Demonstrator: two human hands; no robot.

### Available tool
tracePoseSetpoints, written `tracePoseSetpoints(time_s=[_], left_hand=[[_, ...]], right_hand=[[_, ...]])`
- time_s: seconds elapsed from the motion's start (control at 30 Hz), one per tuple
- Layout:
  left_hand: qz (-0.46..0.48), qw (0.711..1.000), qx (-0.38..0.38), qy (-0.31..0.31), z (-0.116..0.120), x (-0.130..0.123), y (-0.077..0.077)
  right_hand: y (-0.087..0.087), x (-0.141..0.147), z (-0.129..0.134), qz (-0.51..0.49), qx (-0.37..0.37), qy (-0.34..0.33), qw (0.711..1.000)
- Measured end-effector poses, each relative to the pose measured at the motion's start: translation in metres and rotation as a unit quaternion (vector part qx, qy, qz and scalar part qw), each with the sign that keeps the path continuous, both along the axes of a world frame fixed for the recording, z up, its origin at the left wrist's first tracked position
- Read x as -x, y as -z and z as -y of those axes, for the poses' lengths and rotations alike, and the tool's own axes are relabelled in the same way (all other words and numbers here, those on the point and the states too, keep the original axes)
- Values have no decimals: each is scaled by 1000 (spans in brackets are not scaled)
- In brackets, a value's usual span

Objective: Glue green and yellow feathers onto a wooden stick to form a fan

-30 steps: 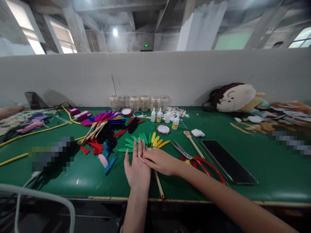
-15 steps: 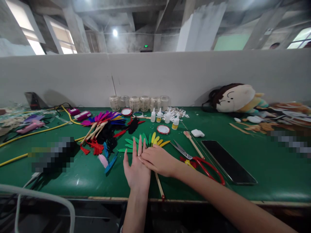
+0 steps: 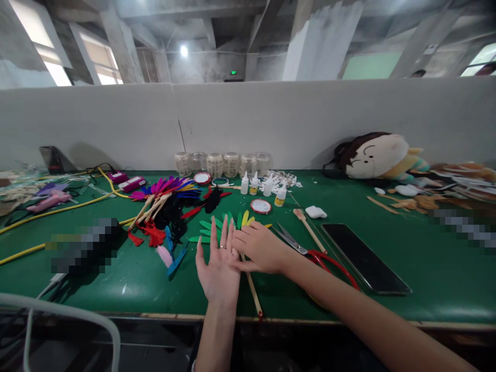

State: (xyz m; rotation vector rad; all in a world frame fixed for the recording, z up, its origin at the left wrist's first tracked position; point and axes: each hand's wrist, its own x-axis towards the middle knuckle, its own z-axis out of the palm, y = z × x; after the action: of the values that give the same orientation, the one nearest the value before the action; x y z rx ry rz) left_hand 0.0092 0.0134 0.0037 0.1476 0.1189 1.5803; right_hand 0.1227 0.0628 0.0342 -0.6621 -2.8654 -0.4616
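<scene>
My left hand (image 3: 220, 268) is palm up over the green table, its fingers stretched out and a ring on one of them. Across its outer fingers lies my right hand (image 3: 260, 248), palm down, with its fingertips touching them; whether anything is under those fingertips is hidden. Just beyond both hands are green feathers (image 3: 205, 232) and yellow feathers (image 3: 245, 218), partly covered by the fingers. A thin wooden stick (image 3: 253, 294) with a red tip runs from under my right hand toward the table's front edge.
Scissors (image 3: 290, 238) with red handles, a wooden stick (image 3: 312, 231) and a black phone (image 3: 364, 258) lie at the right. Small glue bottles (image 3: 280, 195) and glass jars (image 3: 215, 166) stand behind. Colourful feathers (image 3: 165, 187) lie left; a plush doll (image 3: 377, 157) rests back right.
My right hand has shifted slightly right and up, from the ringed finger toward the outer fingers of my left hand. My left hand has hardly moved.
</scene>
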Motion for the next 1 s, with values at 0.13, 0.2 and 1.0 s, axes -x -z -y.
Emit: tracePoseSetpoints(time_s=[0.13,0.2,1.0], left_hand=[[-3,1000,-10,22,1,0,-1],[4,999,-21,29,1,0,0],[-19,1000,-24,2,2,0,2]], right_hand=[[-5,3,4,17,-57,-12,998],[-6,4,6,21,-76,-20,997],[-1,12,8,3,73,-34,997]])
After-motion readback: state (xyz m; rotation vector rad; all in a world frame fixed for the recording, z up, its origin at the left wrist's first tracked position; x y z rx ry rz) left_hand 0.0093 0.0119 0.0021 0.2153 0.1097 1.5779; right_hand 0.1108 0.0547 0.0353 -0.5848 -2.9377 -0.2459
